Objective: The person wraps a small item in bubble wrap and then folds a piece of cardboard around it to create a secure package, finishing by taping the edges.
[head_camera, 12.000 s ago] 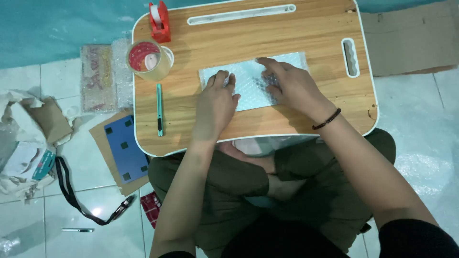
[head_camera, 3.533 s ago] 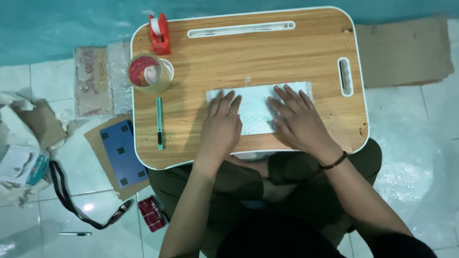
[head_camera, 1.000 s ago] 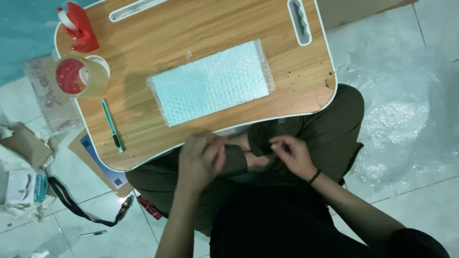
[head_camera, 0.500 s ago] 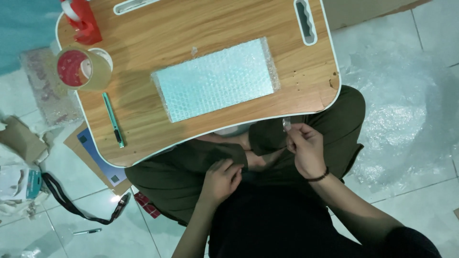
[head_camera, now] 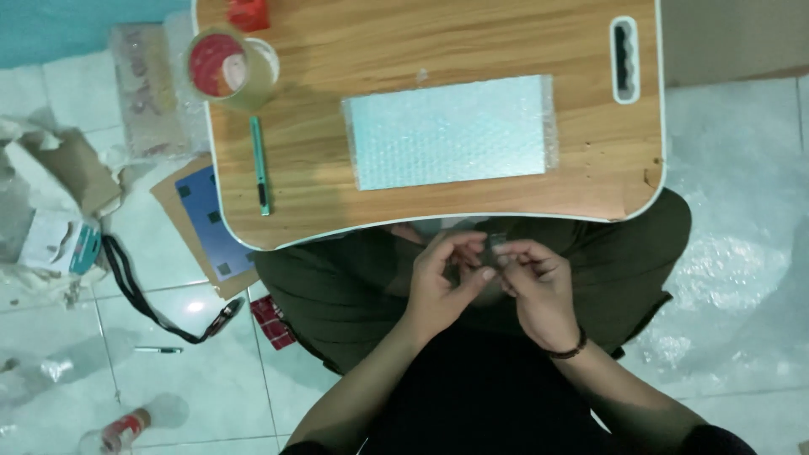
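Just below the near edge of the wooden lap table [head_camera: 337, 135], over the person's lap, the left hand [head_camera: 438, 282] and the right hand [head_camera: 535, 286] meet. Their fingertips are pressed together around a small pale object [head_camera: 495, 247], thumb and forefinger of each hand pinching it from either side. It is too small and too covered to tell what it is; only a light, slightly glossy sliver shows between the fingers. A dark band circles the right wrist.

Half a second ago the left hand lay lower on the lap, apart from the right, which alone held the small thing up; now both hands have closed on it. Twelve seconds ago both palms pressed flat on the bubble wrap on the table.

On the table, beyond the hands, lies the rectangular bubble-wrap sheet [head_camera: 451, 131], flat and untouched. To its left sits a green utility knife [head_camera: 260, 164], and farther back a roll of tape [head_camera: 229, 66] with a red core, next to a red tape dispenser [head_camera: 249, 13] at the table's far edge. A handle slot [head_camera: 624, 57] is cut into the table's right side.

Left of the table, on the white tiled floor [head_camera: 185, 371], lie cardboard pieces, a blue patterned card [head_camera: 211, 221], a black strap [head_camera: 143, 295] and a pen [head_camera: 158, 350]. Right of the table, clear plastic sheeting [head_camera: 733, 278] covers the tiles.
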